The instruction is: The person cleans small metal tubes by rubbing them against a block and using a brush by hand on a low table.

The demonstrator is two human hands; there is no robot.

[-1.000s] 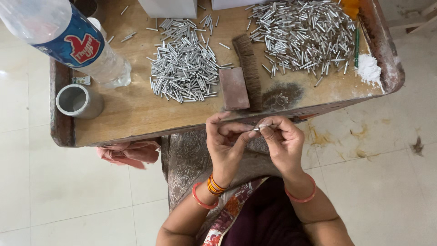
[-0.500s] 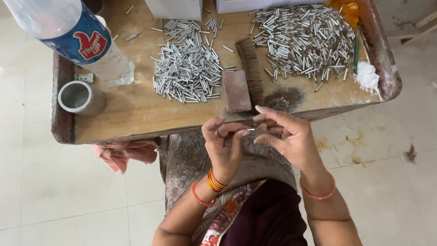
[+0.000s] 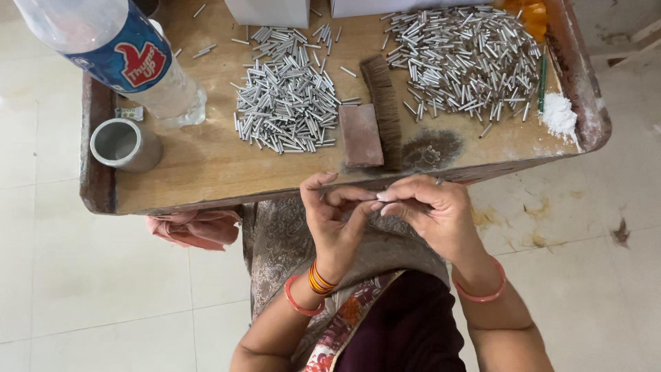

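Tube, small and barely visible, sits pinched between the fingertips of left hand (image 3: 337,220) and right hand (image 3: 434,213), just below the near edge of the tray (image 3: 206,172) over the lap. Both hands are closed in a fingertip pinch, left thumb and index curled toward the right fingers, wrists bent inward, bangles on both forearms (the tube itself is mostly hidden by fingers). On the tray: two tube piles (image 3: 289,103) (image 3: 461,58), brush (image 3: 384,103), block (image 3: 361,135), cup (image 3: 124,143), bottle (image 3: 117,48), white powder (image 3: 559,114).
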